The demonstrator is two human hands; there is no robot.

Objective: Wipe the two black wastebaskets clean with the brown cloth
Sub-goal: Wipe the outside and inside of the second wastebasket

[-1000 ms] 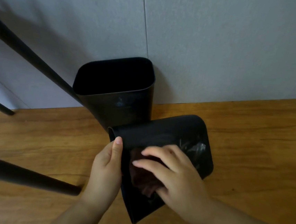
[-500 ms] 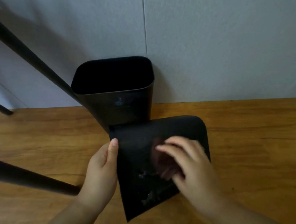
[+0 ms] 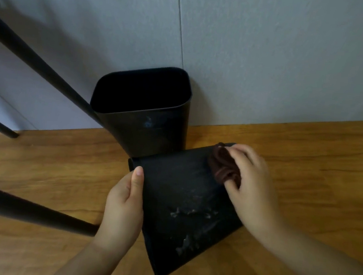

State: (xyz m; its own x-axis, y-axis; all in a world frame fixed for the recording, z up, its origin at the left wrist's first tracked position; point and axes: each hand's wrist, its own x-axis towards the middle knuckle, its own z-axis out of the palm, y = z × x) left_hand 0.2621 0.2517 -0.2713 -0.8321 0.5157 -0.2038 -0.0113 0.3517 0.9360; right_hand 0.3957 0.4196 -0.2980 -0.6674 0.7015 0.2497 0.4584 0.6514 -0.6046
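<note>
Grey panelled wall behind, one vertical seam running down it; wooden floor below, warm brown grain. Three dark furniture legs slant in from the left. Upright wastebasket stands against the wall, mouth open toward me, black inside; a faint bluish mark on its front face, too blurred to read as a logo or writing. Second wastebasket lies tipped on its side on the floor in front of me, its top corner just beside the base of the upright one, broad flat side facing up. That side carries pale smears and flecks along its lower half. No readable label on either basket. My left hand grips the lying basket's left edge, thumb laid along the top face, fingers curled under out of sight. My right hand holds the brown cloth bunched under curled fingers and presses it against the basket's upper right corner. Cloth is dark brown, ribbed, wadded into folds.
</note>
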